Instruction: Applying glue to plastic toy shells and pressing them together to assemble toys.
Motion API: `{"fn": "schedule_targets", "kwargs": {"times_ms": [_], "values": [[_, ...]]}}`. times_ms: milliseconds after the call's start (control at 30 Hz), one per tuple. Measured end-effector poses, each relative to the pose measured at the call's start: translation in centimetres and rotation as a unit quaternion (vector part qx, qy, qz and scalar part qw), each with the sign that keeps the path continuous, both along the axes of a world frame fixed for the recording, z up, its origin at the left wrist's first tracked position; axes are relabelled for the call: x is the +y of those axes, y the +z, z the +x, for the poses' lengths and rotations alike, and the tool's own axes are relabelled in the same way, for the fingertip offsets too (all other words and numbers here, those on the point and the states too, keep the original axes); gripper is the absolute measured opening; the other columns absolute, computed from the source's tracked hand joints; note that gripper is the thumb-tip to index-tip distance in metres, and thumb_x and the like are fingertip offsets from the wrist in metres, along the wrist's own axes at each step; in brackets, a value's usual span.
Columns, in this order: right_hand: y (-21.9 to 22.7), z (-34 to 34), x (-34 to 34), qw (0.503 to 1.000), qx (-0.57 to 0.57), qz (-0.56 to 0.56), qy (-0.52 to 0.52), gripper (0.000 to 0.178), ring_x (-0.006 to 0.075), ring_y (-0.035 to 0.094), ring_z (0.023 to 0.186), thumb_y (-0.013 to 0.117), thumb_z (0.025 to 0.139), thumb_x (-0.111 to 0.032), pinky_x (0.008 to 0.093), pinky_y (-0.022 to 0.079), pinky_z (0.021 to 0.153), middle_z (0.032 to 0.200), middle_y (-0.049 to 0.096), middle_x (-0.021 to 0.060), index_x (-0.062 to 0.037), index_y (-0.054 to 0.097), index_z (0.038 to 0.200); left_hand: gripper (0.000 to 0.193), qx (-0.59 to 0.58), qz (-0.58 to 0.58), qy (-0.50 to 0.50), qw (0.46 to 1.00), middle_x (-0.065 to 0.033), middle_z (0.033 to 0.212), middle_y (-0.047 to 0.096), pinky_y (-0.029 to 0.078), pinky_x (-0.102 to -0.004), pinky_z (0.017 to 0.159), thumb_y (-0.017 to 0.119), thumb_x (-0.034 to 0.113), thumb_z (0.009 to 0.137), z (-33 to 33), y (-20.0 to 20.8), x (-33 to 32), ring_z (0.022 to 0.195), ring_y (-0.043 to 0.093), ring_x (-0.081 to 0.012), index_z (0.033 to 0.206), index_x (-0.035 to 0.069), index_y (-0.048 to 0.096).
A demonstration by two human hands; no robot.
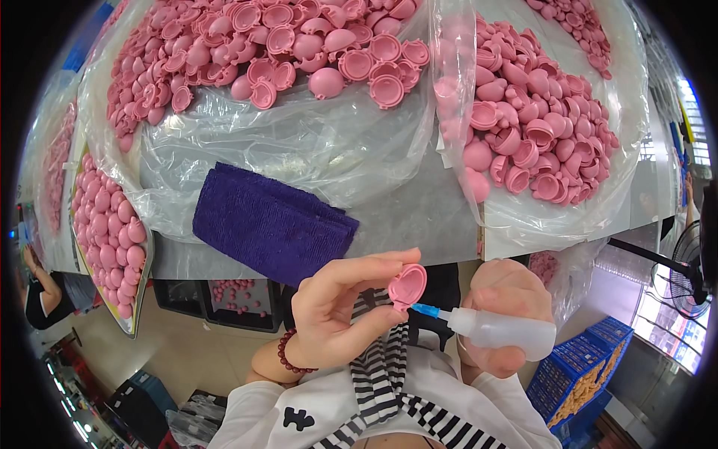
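Between the thumb and fingers of my left hand (340,303) is a pink plastic half shell (407,284), its hollow side facing up and toward the right. My right hand (512,295) is wrapped round a translucent white squeeze bottle (516,334) with a blue nozzle tip (426,310). The tip points left and meets the lower edge of the shell; whether any liquid comes out is too small to tell. Both hands are over the near edge of the table, in front of my body. A folded purple cloth (273,224) lies just beyond my left hand.
Heaps of pink half shells (280,41) (538,131) lie on clear plastic sheeting (292,142) across the grey table. At the left, a tray (142,299) holds several pink balls. Blue crates (576,367) stand at the lower right, near a black fan (680,269). Another person's arm (45,288) shows far left.
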State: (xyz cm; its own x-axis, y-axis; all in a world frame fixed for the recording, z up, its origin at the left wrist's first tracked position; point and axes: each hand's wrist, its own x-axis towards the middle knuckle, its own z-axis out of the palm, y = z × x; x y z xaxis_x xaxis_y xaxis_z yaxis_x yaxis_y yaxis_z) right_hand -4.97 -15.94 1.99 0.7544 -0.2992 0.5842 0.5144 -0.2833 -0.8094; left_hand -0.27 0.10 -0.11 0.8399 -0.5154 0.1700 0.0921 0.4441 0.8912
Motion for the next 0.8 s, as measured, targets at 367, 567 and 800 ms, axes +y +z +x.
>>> {"fn": "schedule_targets", "kwargs": {"times_ms": [367, 567, 800], "values": [[-0.7, 0.6, -0.2, 0.995, -0.088, -0.029, 0.039, 0.061, 0.0118, 0.038, 0.043, 0.041, 0.081, -0.052, 0.0234, 0.024, 0.035, 0.056, 0.042, 0.0034, 0.0067, 0.054, 0.094, 0.04, -0.005, -0.003, -0.011, 1.0, -0.0283, 0.109, 0.049, 0.044, -0.0321, 0.085, 0.06, -0.01, 0.069, 0.1, -0.1, 0.2, 0.1, 0.053, -0.0256, 0.106, -0.009, 0.045], [-0.6, 0.6, -0.2, 0.996, -0.062, -0.043, 0.052, 0.062, 0.0121, 0.037, 0.042, 0.041, 0.081, -0.053, 0.0237, 0.025, 0.035, 0.057, 0.042, 0.0042, 0.0069, 0.054, 0.094, 0.04, -0.003, -0.001, -0.016, 1.0, -0.028, 0.11, 0.049, 0.043, -0.0323, 0.085, 0.06, -0.01, 0.069, 0.0, -0.1, 0.2, 0.1, 0.053, -0.0258, 0.106, -0.01, 0.045], [-0.7, 0.6, -0.2, 0.997, -0.074, -0.033, 0.001, 0.061, 0.0132, 0.037, 0.041, 0.039, 0.083, -0.051, 0.0246, 0.024, 0.036, 0.057, 0.042, 0.006, 0.0074, 0.055, 0.092, 0.04, 0.0, -0.003, -0.012, 1.0, -0.0272, 0.109, 0.049, 0.044, -0.0317, 0.084, 0.062, -0.009, 0.068, 0.0, 0.0, 0.2, 0.099, 0.054, -0.0255, 0.106, -0.009, 0.046]]}}
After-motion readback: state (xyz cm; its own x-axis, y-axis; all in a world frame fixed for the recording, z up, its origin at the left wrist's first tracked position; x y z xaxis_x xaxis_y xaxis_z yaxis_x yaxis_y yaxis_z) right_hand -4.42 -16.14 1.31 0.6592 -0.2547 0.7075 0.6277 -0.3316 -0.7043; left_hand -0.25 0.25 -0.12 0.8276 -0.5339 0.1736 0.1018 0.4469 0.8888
